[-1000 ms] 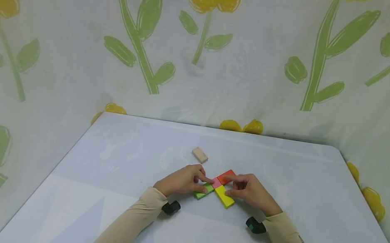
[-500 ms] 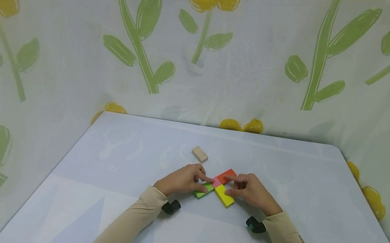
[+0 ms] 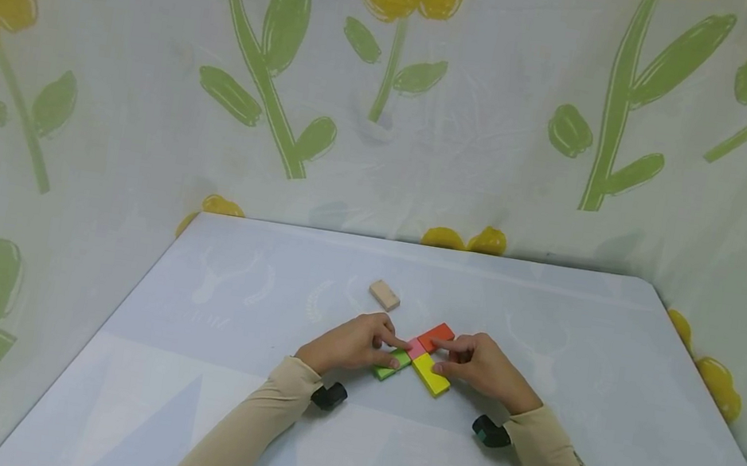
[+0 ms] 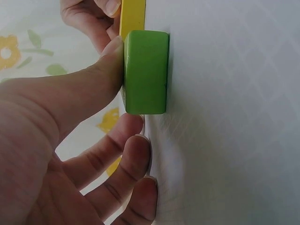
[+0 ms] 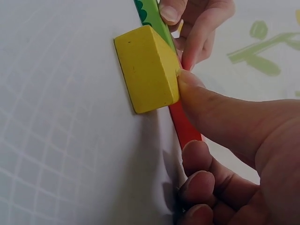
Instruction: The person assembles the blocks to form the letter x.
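Four coloured wooden blocks lie flat and joined on the table: a green block (image 3: 390, 373), a small pink block (image 3: 417, 348), an orange-red block (image 3: 436, 336) and a yellow block (image 3: 430, 376). My left hand (image 3: 354, 344) rests its thumb on top of the green block and its extended index finger on the pink one. With its thumb on the yellow block and index finger on the orange-red block, my right hand (image 3: 485, 369) presses from the other side. In the wrist views, both thumbs lie against the upper faces of the green block (image 4: 146, 72) and yellow block (image 5: 145, 72).
A plain wooden block (image 3: 384, 295) lies apart, behind the left hand. Dark wrist cameras sit at the wrists, the left camera (image 3: 330, 396) and the right camera (image 3: 491, 432). The pale table (image 3: 241, 439) meets a flower-printed curtain (image 3: 475, 135) at the back.
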Action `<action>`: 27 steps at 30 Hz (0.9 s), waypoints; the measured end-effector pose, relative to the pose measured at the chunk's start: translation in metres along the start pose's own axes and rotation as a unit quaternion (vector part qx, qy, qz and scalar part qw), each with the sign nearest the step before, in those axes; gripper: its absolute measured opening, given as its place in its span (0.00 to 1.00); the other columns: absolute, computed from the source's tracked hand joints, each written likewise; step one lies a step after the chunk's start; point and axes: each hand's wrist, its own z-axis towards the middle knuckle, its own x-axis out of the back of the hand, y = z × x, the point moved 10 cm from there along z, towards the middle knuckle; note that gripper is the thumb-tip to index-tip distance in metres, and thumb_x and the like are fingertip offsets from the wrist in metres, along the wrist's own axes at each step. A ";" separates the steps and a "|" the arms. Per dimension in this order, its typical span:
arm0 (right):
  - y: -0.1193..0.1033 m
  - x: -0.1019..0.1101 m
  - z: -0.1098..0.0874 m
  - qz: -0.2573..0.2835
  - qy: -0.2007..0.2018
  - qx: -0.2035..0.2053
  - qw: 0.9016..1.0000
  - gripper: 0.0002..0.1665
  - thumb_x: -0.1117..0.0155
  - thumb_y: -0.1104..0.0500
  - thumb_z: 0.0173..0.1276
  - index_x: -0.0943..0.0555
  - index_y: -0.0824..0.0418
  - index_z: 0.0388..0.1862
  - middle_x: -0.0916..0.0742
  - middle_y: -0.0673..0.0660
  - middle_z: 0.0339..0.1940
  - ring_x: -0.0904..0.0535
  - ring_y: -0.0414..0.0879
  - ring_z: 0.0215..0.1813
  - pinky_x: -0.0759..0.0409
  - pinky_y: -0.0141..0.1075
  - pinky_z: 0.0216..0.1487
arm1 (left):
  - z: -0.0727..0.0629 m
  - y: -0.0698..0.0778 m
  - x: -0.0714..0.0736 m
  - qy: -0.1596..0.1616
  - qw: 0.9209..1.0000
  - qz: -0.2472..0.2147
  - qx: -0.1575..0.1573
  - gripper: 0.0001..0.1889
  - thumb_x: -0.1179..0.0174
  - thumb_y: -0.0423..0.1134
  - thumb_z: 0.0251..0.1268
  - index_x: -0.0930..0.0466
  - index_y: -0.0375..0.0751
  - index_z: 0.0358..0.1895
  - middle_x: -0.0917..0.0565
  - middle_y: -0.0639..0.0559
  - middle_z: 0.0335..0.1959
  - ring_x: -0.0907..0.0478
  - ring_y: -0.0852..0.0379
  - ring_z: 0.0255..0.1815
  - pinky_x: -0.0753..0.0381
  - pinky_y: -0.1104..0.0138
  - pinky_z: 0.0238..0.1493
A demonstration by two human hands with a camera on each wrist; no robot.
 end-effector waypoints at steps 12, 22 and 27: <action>-0.001 -0.002 0.001 -0.012 -0.017 -0.006 1.000 0.27 0.25 0.59 0.66 0.18 0.67 0.62 0.26 0.48 0.24 0.34 0.40 0.26 0.38 0.29 0.27 | 0.001 0.002 0.000 0.003 1.000 0.006 -0.009 0.19 0.27 0.44 0.65 0.12 0.51 0.59 0.19 0.53 0.43 0.27 0.58 0.43 0.27 0.71 0.43; 0.000 -0.003 0.001 -0.008 -0.021 -0.019 1.000 0.27 0.25 0.59 0.67 0.18 0.67 0.63 0.13 0.53 0.33 0.33 0.40 0.28 0.37 0.28 0.28 | -0.001 0.001 0.000 -0.005 1.000 -0.005 -0.007 0.19 0.27 0.45 0.65 0.12 0.52 0.59 0.19 0.53 0.45 0.26 0.59 0.45 0.25 0.71 0.44; 0.000 -0.003 0.001 0.000 -0.019 -0.018 1.000 0.27 0.25 0.60 0.67 0.18 0.68 0.63 0.09 0.62 0.49 0.33 0.40 0.29 0.36 0.28 0.28 | -0.002 0.000 0.003 -0.004 1.000 -0.012 -0.016 0.20 0.28 0.46 0.66 0.13 0.51 0.60 0.19 0.52 0.44 0.26 0.59 0.43 0.26 0.71 0.42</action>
